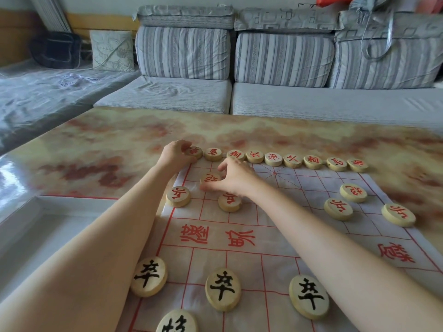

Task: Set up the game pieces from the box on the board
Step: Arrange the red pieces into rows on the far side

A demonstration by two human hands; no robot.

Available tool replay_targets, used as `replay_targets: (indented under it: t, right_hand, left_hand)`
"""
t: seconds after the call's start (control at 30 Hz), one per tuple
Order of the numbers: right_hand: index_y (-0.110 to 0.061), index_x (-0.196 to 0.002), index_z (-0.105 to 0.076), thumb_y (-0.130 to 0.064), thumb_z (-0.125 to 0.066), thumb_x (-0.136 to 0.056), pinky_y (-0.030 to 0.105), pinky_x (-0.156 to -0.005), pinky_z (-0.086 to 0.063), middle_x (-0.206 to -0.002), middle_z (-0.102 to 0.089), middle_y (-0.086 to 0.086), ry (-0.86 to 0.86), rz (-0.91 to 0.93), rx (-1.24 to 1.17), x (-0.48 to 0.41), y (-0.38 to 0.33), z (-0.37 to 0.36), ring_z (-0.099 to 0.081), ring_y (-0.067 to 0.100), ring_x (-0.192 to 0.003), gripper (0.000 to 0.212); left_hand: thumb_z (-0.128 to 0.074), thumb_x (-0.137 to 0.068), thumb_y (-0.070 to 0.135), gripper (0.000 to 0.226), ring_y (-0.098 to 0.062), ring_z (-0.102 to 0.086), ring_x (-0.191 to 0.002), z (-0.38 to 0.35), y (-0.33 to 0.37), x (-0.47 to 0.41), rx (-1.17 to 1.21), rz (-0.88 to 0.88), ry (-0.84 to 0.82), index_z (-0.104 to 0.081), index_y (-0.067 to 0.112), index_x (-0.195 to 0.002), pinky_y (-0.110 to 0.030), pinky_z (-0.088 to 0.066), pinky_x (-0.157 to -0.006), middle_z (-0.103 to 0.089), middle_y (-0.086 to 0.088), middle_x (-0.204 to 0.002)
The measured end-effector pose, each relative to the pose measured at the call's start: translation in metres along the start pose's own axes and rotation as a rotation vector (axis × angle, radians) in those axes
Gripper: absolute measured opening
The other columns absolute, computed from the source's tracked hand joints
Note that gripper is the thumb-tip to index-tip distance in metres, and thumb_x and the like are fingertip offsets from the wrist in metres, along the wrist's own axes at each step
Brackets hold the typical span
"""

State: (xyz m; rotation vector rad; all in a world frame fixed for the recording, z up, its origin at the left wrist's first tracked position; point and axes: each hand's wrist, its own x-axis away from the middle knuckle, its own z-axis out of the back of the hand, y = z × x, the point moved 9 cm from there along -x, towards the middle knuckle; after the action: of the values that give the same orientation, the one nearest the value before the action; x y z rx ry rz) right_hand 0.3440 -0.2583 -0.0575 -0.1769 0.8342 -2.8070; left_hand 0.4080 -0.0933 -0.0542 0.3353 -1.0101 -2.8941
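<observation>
A white cloth board (282, 226) with red grid lines lies on the marble-patterned table. Round wooden pieces with red characters form a row (273, 159) along its far edge. My left hand (176, 153) grips the leftmost red piece (194, 151) of that row at the far left corner. My right hand (233, 177) pinches a red cannon piece (210, 178) one row nearer. Red soldier pieces (178, 196) (229, 202) lie just in front of it, and others (338, 209) (398, 214) sit at the right. Black-lettered pieces (223, 292) stand near me.
The table (100, 149) has a raised white lower ledge (36, 231) at my left. A grey striped sofa (282, 58) runs behind the table, with a pillow (112, 50) and a dark bag (56, 49) at the far left.
</observation>
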Motion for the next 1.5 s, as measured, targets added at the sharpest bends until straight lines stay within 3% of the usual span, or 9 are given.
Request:
replay_targets:
  t: [0.27, 0.67, 1.2, 1.5]
  right_hand:
    - [-0.02, -0.119, -0.056, -0.05, -0.077, -0.067, 0.033, -0.095, -0.042, -0.122, -0.056, 0.003, 0.001, 0.008, 0.013, -0.001, -0.008, -0.003, -0.048, 0.023, -0.118, 0.063]
    - [-0.018, -0.127, -0.054, -0.041, -0.072, -0.076, 0.035, -0.101, -0.038, -0.13, -0.053, 0.004, -0.003, 0.075, 0.025, 0.007, -0.016, -0.001, -0.043, 0.024, -0.124, 0.059]
    - [-0.017, -0.129, -0.052, -0.04, -0.072, -0.076, 0.038, -0.107, -0.034, -0.136, -0.047, 0.005, -0.007, 0.089, 0.005, 0.006, -0.013, -0.006, -0.036, 0.023, -0.132, 0.061]
    - [-0.019, -0.127, -0.054, -0.041, -0.072, -0.075, 0.037, -0.104, -0.036, -0.13, -0.05, 0.004, 0.013, 0.095, 0.012, 0.004, -0.012, -0.006, -0.043, 0.024, -0.124, 0.06]
  left_hand:
    - [-0.07, -0.075, 0.015, 0.052, -0.023, -0.053, -0.116, 0.0, -0.002, 0.001, 0.016, -0.007, 0.02, -0.056, 0.009, -0.125, -0.025, -0.037, -0.095, -0.059, -0.01, -0.125]
    - [-0.071, -0.074, 0.013, 0.052, -0.024, -0.054, -0.115, -0.001, -0.003, 0.003, 0.045, -0.008, 0.032, -0.056, 0.008, -0.123, -0.025, -0.037, -0.096, -0.06, -0.011, -0.124]
    - [-0.071, -0.075, 0.013, 0.051, -0.023, -0.054, -0.114, 0.0, -0.005, 0.004, 0.065, -0.007, 0.036, -0.056, 0.008, -0.124, -0.019, -0.034, -0.088, -0.06, -0.01, -0.124]
    - [-0.071, -0.075, 0.015, 0.05, -0.022, -0.055, -0.113, 0.0, -0.005, 0.004, 0.08, -0.001, 0.043, -0.056, 0.009, -0.123, -0.018, -0.034, -0.086, -0.061, -0.01, -0.123]
